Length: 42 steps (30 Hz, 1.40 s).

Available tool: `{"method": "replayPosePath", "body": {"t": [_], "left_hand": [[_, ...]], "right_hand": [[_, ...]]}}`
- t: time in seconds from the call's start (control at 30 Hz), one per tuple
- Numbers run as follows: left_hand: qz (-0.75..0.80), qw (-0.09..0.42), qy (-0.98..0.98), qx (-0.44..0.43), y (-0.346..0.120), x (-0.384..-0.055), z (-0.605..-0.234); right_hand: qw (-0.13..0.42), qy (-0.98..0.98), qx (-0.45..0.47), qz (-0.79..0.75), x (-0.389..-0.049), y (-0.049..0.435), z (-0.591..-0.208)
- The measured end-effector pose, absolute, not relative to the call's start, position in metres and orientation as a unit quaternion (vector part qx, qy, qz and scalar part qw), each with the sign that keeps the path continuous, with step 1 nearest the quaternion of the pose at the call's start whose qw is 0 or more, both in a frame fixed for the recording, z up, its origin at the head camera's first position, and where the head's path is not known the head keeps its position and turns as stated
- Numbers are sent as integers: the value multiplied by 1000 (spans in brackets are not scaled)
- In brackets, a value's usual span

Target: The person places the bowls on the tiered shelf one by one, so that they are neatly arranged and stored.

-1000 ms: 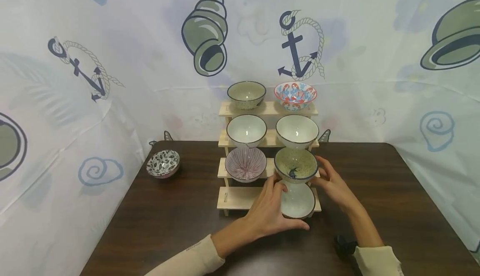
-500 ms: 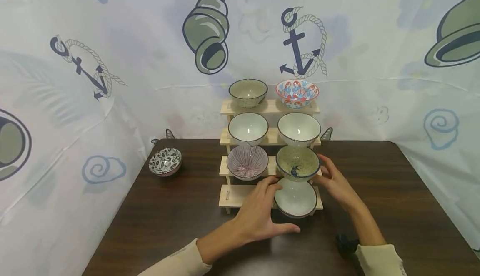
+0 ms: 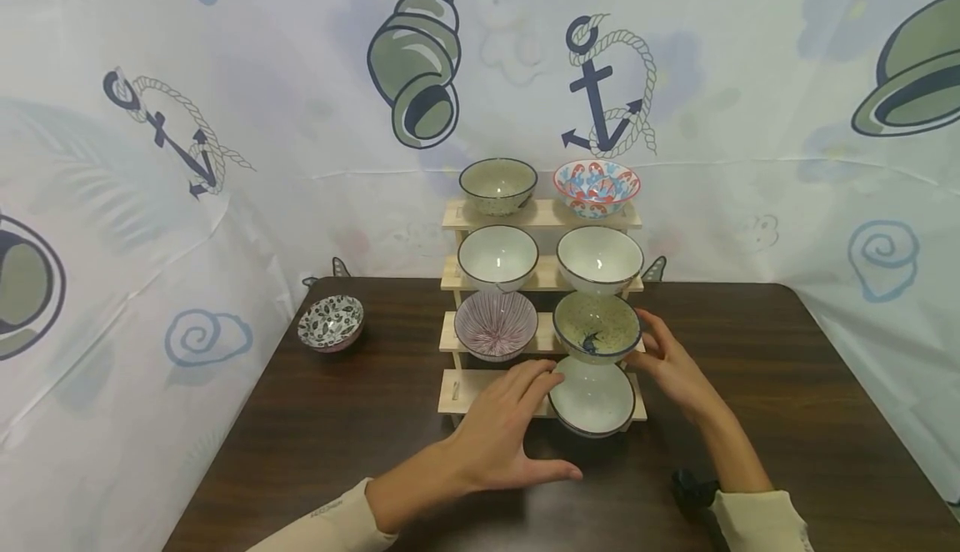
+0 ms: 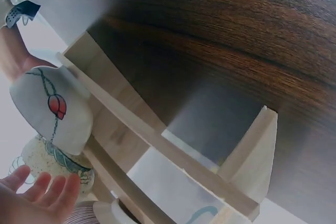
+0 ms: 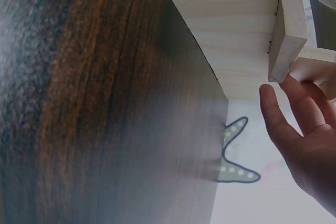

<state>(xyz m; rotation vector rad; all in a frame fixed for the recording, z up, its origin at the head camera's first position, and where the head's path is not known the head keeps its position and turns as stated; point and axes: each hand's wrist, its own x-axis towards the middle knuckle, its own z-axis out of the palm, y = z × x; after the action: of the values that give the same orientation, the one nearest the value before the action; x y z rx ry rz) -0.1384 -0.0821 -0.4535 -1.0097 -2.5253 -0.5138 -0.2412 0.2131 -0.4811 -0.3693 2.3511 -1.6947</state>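
A white bowl with a dark rim [image 3: 592, 398] sits on the right of the lowest shelf; its outside shows a red tulip on a green stem in the left wrist view. My left hand [image 3: 498, 431] is spread at its left side, fingertips right at the rim and thumb held apart. Above it, a speckled green bowl [image 3: 597, 327] stands on the second shelf. My right hand [image 3: 675, 368] is beside that bowl, its loosely bent fingers at the end of the wooden rack [image 5: 291, 30]. Left of the green bowl is a purple-striped bowl [image 3: 495, 327].
Two white bowls, the left one [image 3: 498, 258] and the right one [image 3: 599, 258], stand on the third shelf. On top are a plain green bowl [image 3: 498, 186] and a red-and-blue patterned bowl [image 3: 597, 188]. A small leaf-patterned bowl [image 3: 331, 323] rests on the dark table [image 3: 360, 435] at left.
My left hand has drawn back to the left, away from the white bowl on the lowest shelf. My right hand stays by the rack's right end. The bowls keep their places.
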Motion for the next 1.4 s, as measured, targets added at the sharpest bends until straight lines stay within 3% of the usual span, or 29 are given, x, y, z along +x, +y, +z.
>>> {"method": "replayPosePath", "body": {"t": [0.8,1.4], "left_hand": [[-176,160,-897,-373,-118,-116,-449],[-182,210,-896,-347,-153,-105,-461]], "right_hand": [[118,801,-112,-576,-241,213,-478],[114,805,-115,-571,-241,212,-479]]}}
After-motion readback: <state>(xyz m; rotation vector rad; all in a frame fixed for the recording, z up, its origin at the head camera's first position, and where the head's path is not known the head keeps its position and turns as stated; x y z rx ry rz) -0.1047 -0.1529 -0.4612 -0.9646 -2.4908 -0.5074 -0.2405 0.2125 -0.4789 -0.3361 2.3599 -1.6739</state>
